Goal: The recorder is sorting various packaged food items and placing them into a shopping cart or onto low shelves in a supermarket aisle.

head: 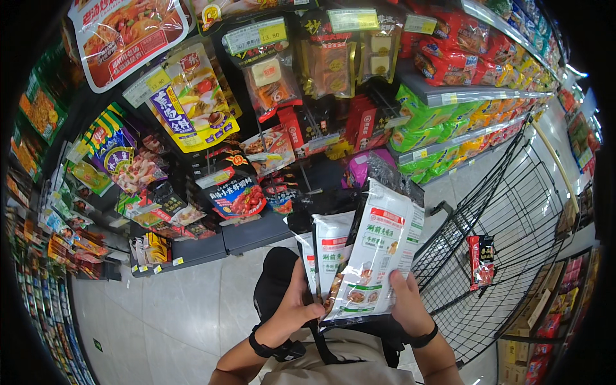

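Observation:
Several white-and-black seasoning packets point(365, 269) are fanned out in front of my body, their printed backs turned up towards me. My left hand point(293, 301) grips the lower left of the bunch, with the thumb on the front packet. On the right edge, my right hand point(409, 301) pinches the front packet point(380, 240) with the thumb on top. Fingers of both hands are partly hidden behind the packets. Beyond them stands a shelf rack of hanging food pouches, among them a blue-and-red crayfish seasoning pouch point(236, 195) and a purple packet point(356, 171).
A black wire shopping cart point(515, 192) stands at my right, holding one red-and-black packet point(481, 262). Shelves point(462, 94) of red, green and orange noodle packs run behind it. Cardboard boxes point(529, 313) line the lower right. Tiled floor point(183, 308) lies to my left.

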`<state>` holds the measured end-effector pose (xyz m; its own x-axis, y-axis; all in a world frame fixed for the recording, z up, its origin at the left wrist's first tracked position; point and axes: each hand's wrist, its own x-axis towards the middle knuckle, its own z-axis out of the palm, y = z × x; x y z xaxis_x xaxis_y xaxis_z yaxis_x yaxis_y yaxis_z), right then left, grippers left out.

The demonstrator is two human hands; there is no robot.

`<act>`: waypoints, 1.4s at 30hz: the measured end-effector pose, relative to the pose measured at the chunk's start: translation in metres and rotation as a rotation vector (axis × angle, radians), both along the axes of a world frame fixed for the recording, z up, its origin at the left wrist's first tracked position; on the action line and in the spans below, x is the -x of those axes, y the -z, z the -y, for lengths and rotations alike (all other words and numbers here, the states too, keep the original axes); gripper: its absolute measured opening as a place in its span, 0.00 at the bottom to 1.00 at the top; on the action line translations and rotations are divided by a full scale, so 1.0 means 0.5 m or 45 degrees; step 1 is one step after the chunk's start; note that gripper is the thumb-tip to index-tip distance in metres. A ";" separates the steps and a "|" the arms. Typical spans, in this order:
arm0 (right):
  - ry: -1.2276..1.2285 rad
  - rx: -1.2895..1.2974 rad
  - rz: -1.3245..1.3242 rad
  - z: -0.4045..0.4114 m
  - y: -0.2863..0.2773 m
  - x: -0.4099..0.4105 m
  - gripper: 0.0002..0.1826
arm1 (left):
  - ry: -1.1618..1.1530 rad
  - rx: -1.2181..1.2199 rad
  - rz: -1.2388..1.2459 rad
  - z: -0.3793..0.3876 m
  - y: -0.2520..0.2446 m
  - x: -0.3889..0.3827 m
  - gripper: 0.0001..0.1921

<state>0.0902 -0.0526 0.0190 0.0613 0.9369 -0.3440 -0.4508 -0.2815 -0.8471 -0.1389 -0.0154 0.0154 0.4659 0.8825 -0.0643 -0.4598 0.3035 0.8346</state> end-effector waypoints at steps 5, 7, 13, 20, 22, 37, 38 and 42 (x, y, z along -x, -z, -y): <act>-0.208 -0.140 0.108 0.001 -0.047 -0.002 0.27 | 0.053 0.222 0.054 0.004 -0.015 0.004 0.62; -0.341 -0.229 0.171 -0.002 -0.059 0.000 0.29 | 0.331 0.225 -0.107 0.002 0.000 0.020 0.50; -0.543 -0.640 0.494 -0.011 -0.084 -0.005 0.37 | 0.169 0.516 -0.089 0.021 0.057 0.044 0.43; -0.321 -0.669 0.612 -0.011 -0.076 -0.083 0.31 | 0.275 0.433 0.558 0.042 0.156 0.077 0.44; 0.130 -0.636 0.294 -0.027 -0.039 -0.075 0.31 | 0.285 0.631 0.722 0.040 0.148 0.066 0.46; -0.681 0.063 -0.641 0.083 0.118 -0.061 0.31 | 0.543 1.111 1.202 0.082 0.175 -0.029 0.44; -0.678 0.085 -0.647 0.085 0.121 -0.059 0.31 | 0.579 1.122 1.221 0.086 0.179 -0.030 0.44; -0.666 0.137 -0.654 0.091 0.125 -0.058 0.31 | 0.654 1.203 1.276 0.080 0.189 -0.036 0.44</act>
